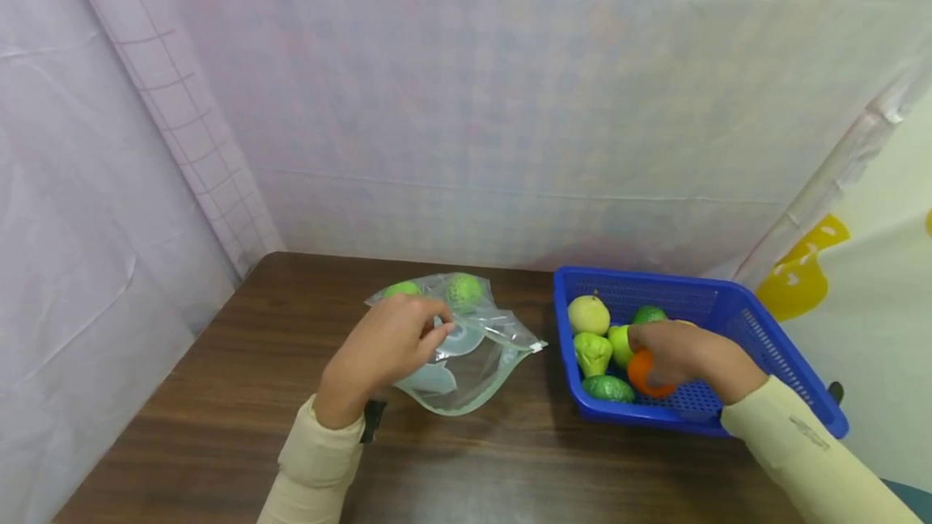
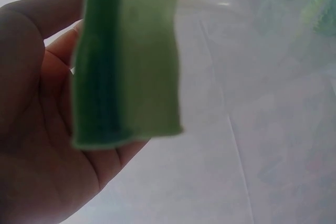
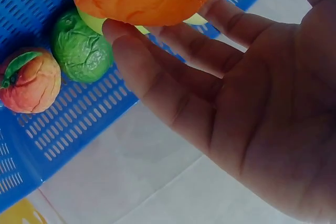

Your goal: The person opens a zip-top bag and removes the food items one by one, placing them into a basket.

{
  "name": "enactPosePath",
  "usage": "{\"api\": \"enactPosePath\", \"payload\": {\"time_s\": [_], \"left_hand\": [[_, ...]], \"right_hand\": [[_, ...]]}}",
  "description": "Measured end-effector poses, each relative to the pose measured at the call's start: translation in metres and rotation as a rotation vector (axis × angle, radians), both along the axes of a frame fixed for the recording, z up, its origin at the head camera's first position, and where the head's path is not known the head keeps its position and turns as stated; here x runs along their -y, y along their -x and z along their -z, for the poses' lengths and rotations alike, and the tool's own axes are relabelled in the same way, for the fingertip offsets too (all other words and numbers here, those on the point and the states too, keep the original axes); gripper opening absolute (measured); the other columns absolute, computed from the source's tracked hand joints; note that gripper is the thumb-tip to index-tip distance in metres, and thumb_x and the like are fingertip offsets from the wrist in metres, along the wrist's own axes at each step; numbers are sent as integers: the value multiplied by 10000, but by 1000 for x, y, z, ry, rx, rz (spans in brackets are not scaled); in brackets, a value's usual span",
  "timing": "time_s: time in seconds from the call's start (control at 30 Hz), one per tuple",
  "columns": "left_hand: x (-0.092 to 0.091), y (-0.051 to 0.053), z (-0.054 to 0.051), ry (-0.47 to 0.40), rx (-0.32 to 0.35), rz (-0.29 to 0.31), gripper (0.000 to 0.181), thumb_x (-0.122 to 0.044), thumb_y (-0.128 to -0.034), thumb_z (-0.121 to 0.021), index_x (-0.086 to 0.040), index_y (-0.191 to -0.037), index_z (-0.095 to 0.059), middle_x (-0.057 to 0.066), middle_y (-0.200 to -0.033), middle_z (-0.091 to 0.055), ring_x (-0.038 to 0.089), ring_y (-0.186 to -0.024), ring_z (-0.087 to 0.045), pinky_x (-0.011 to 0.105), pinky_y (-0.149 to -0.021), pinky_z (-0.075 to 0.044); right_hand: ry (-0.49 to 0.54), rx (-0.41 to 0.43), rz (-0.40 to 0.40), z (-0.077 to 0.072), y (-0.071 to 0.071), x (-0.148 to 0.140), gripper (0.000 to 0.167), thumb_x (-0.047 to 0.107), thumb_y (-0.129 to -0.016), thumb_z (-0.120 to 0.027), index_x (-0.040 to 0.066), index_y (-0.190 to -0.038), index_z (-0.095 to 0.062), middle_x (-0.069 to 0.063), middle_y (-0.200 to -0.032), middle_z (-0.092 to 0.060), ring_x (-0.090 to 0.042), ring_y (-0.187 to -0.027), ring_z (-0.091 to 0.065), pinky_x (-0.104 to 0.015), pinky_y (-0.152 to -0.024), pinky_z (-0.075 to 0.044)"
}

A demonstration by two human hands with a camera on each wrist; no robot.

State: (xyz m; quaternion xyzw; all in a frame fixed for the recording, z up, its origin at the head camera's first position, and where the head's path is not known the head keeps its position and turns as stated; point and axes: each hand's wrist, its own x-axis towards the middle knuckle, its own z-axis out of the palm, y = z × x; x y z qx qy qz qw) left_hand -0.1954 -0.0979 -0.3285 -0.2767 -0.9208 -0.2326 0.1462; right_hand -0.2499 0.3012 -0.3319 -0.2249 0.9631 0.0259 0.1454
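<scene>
My left hand [image 1: 389, 340] pinches the near side of a clear zip bag [image 1: 473, 386] lying on the table. Up close in the left wrist view, the bag's green zip strip [image 2: 149, 61] crosses in front of the curled fingers. Inside the bag's far end are a green textured ball [image 1: 463, 291] and another green item [image 1: 402, 289]. Over to the right, my right hand [image 1: 684, 358] reaches into a blue basket [image 1: 648, 274] and holds an orange [image 1: 646, 374] between fingers and thumb. Its thumb tip is out of the right wrist view.
Around the orange lie a pale round fruit [image 1: 588, 315], a lumpy green fruit [image 1: 592, 352], a dark green fruit [image 1: 607, 388] and a yellow-green one [image 1: 620, 344]. A peach-like fruit [image 3: 34, 85] sits near the basket wall. Behind the wooden table [image 1: 240, 362] hangs pale sheeting [image 1: 466, 103].
</scene>
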Motion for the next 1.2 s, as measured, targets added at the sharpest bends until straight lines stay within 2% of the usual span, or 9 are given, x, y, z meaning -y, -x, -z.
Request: {"api": "enactPosePath", "payload": {"time_s": [0.3, 0.47, 0.6, 0.73, 1.0, 1.2], "left_hand": [[2, -1, 0, -3, 23, -10, 136, -207, -968, -672, -130, -1002, -779, -135, -650, -585, 2, -529, -465, 210, -526, -410], [3, -1, -2, 1, 25, -18, 137, -213, -972, -668, -137, -1009, -775, -130, -663, -592, 5, -540, -471, 213, -534, -417], [4, -2, -1, 5, 11, -26, 130, -206, -969, -670, -141, -1004, -777, -128, -681, -598, 8, -564, -479, 214, -551, -424], [4, -2, 0, 0, 5, -24, 131, -199, -964, -676, -128, -1009, -777, -121, -689, -599, 15, -573, -473, 217, -555, -421], [5, -3, -1, 7, 20, -39, 147, -221, -972, -667, -134, -1013, -779, -123, -694, -591, 22, -581, -476, 216, -554, -420], [5, -3, -2, 8, 10, -35, 129, -207, -965, -673, -138, -995, -778, -118, -694, -594, 25, -590, -477, 219, -559, -420]], "right_hand": [[-65, 48, 30, 2, 6, 8, 370, 36, -693, -779, 166, -980, -585, 1, -904, -593, -195, -762, -502, -367, -631, -429], [-38, 82, -25, 4, 11, 12, 379, -3, -660, -806, 155, -885, -544, 1, -820, -523, -189, -718, -467, -329, -619, -414], [-40, 88, -64, 9, 12, 16, 416, 47, -630, -884, 156, -833, -538, 15, -805, -510, -174, -719, -468, -307, -633, -433], [-57, 91, -68, 12, 11, 20, 423, 93, -618, -924, 145, -840, -568, 23, -824, -545, -164, -732, -491, -309, -651, -467], [-55, 65, -68, 13, 9, 23, 441, 82, -588, -938, 144, -837, -579, 34, -797, -562, -156, -718, -507, -305, -644, -480], [-55, 63, -59, 13, 10, 26, 430, 55, -623, -918, 135, -866, -572, 21, -784, -552, -170, -716, -513, -328, -658, -495]]}}
